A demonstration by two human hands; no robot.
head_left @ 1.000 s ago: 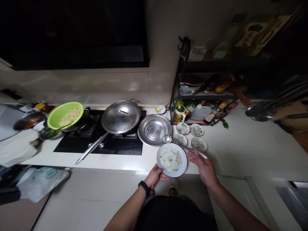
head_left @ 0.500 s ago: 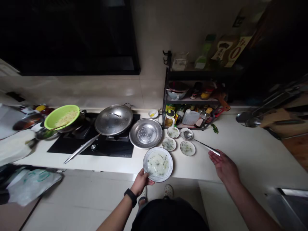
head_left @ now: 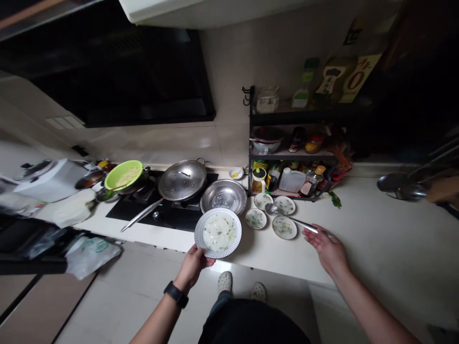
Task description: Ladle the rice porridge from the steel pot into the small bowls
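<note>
My left hand (head_left: pixel 195 263) is closed on the near rim of a blue-striped bowl (head_left: pixel 198 234), tilted toward me. Pale, cloudy liquid with green bits fills it. The bowl hangs in front of a steel basin (head_left: pixel 224 191) and hides the basin's near edge. In my right hand (head_left: pixel 328 246) is the handle end of a metal ladle (head_left: pixel 303 224). Its scoop hovers between several small dishes (head_left: pixel 256 219), apparently above them. Each small dish holds similar pale liquid with green bits.
A lidded wok (head_left: pixel 182 180) sits on the black stove (head_left: pixel 143 220), its handle pointing toward the front edge. Left of it is a green colander (head_left: pixel 124 175) with pale food. Behind the dishes stands a condiment rack (head_left: pixel 251 143). A green leaf (head_left: pixel 335 199) lies on the counter.
My view has shifted. My left hand has carried the bowl leftward, away from the small dishes and partly over the basin. The ladle's scoop has moved left from the rear right dish.
</note>
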